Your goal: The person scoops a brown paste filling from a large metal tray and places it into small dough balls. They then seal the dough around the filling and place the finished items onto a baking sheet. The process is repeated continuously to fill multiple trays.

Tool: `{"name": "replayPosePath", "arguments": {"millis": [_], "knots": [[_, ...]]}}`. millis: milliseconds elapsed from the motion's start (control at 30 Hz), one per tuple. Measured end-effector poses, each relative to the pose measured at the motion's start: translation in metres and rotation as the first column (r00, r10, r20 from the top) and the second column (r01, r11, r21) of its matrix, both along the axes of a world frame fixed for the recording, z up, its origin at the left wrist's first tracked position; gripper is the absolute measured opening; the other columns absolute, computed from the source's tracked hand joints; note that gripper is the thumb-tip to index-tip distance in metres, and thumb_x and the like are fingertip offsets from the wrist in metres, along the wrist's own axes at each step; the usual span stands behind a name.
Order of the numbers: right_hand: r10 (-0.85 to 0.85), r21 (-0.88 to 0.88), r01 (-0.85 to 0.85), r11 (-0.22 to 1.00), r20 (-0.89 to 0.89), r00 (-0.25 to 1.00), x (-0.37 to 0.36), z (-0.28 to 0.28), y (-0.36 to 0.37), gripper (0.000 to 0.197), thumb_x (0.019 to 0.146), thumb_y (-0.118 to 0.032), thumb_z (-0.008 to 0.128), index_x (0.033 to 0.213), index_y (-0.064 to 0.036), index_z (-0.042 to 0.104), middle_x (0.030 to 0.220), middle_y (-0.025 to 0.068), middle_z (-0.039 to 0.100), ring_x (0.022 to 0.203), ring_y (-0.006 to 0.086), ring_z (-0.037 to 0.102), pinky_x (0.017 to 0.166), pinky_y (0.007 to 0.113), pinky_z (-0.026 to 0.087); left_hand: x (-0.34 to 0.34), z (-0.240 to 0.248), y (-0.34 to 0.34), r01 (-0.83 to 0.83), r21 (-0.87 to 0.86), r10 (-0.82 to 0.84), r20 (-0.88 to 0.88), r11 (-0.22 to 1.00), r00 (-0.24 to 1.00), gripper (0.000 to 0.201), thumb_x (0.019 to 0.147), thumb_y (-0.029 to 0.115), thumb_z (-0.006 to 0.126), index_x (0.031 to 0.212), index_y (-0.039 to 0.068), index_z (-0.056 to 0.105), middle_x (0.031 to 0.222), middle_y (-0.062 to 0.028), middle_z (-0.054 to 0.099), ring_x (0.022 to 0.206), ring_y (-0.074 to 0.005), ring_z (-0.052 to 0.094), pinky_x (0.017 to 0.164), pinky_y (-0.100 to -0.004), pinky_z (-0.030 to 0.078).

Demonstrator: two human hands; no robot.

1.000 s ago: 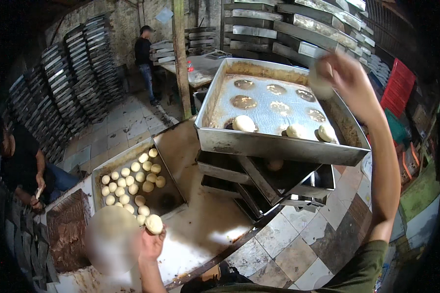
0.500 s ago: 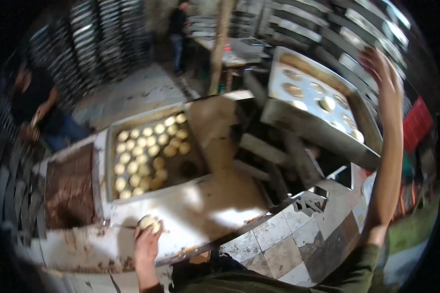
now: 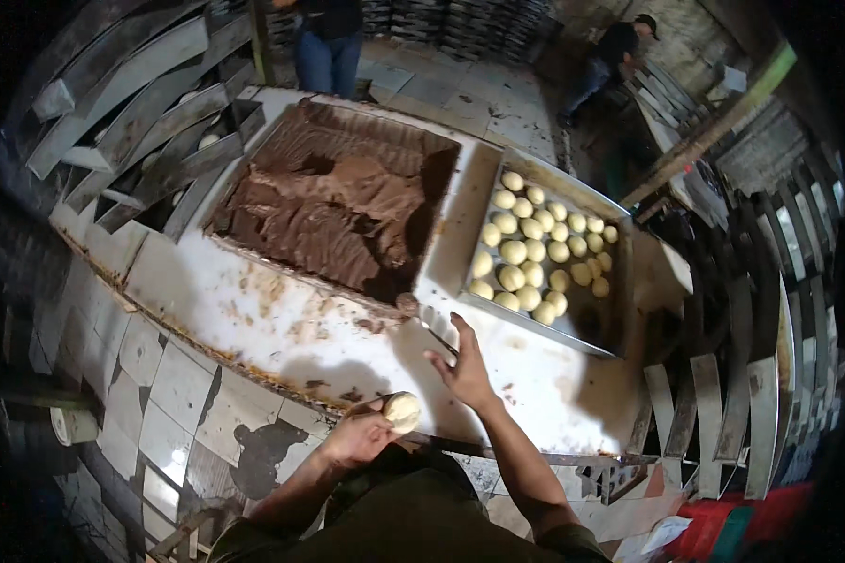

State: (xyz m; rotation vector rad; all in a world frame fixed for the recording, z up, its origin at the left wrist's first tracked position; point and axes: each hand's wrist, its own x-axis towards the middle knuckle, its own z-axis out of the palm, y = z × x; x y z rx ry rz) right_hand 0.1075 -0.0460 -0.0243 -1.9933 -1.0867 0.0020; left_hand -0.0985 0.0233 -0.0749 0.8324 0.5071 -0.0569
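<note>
My left hand (image 3: 359,435) grips a pale, flattened dough round (image 3: 403,412) at the table's front edge, fingers wrapped around its side. My right hand (image 3: 468,369) hovers over the white tabletop with its fingers spread and nothing held. Beside its fingertips lies a thin spreading tool (image 3: 438,340), whose brown-smeared end (image 3: 407,303) rests by the corner of the chocolate tray; its exact kind is hard to make out. A wide tray of brown chocolate paste (image 3: 347,197) sits ahead of me. To its right a metal tray (image 3: 565,334) holds several pale dough balls (image 3: 532,250).
Stacked metal trays (image 3: 723,394) stand at the right, and more (image 3: 150,141) at the far left. A wooden post (image 3: 714,127) slants across the back right. One person (image 3: 329,42) stands behind the table; another (image 3: 610,61) is farther back. Tiled floor (image 3: 178,394) lies in front.
The view has swung left, bringing the chocolate tray to the middle. My right hand has come down from above the right-hand stacked tray to the table. My left hand keeps holding the dough round.
</note>
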Motion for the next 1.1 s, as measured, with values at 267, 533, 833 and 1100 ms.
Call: {"name": "replayPosePath", "arguments": {"millis": [267, 533, 833, 1100], "knots": [[-0.024, -0.098, 0.026, 0.995, 0.022, 0.999, -0.060, 0.026, 0.041, 0.021, 0.080, 0.003, 0.055, 0.099, -0.0021, 0.061, 0.082, 0.0187, 0.057, 0.077, 0.0347, 0.055, 0.067, 0.040, 0.046, 0.024, -0.017, 0.016, -0.224, 0.654, 0.198, 0.116, 0.722, 0.973, 0.059, 0.084, 0.008, 0.060, 0.134, 0.002, 0.028, 0.116, -0.0116, 0.051, 0.103, -0.0158, 0.052, 0.087, -0.0268, 0.044], [0.263, -0.751, 0.363, 0.552, 0.569, 0.779, 0.059, 0.089, 0.157, 0.020, 0.084, -0.011, 0.049, 0.079, -0.0060, 0.068, 0.077, 0.0146, 0.067, 0.071, 0.0300, 0.067, 0.061, 0.038, 0.054, 0.023, 0.068, 0.050, -0.208, -0.157, 0.244, 0.258, 0.965, 0.935, 0.088, 0.083, -0.003, 0.056, 0.143, 0.008, -0.008, 0.117, -0.0116, 0.050, 0.102, -0.0151, 0.049, 0.087, -0.0279, 0.041], [0.489, -0.885, 0.185, 0.427, 0.398, 0.776, 0.092, 0.060, 0.179, 0.019, 0.083, -0.012, 0.048, 0.087, -0.0063, 0.066, 0.086, 0.0180, 0.065, 0.083, 0.0336, 0.064, 0.071, 0.042, 0.052, -0.013, 0.050, 0.084, -0.514, -0.281, 0.535, -0.002, 0.811, 0.845, 0.041, 0.092, 0.015, 0.048, 0.125, -0.007, 0.040, 0.118, -0.0187, 0.052, 0.109, -0.0281, 0.054, 0.094, -0.0385, 0.045], [0.269, -0.440, -0.294, 0.848, -0.121, 0.956, 0.052, 0.114, 0.078, 0.018, 0.085, -0.019, 0.060, 0.097, -0.0053, 0.065, 0.075, 0.0097, 0.063, 0.065, 0.0199, 0.061, 0.056, 0.032, 0.046, 0.012, 0.071, 0.131, -0.328, -0.555, 0.402, 0.011, 0.764, 0.916, 0.033, 0.093, 0.017, 0.038, 0.121, 0.001, 0.045, 0.114, -0.0141, 0.054, 0.107, -0.0268, 0.054, 0.084, -0.0278, 0.051]]}}
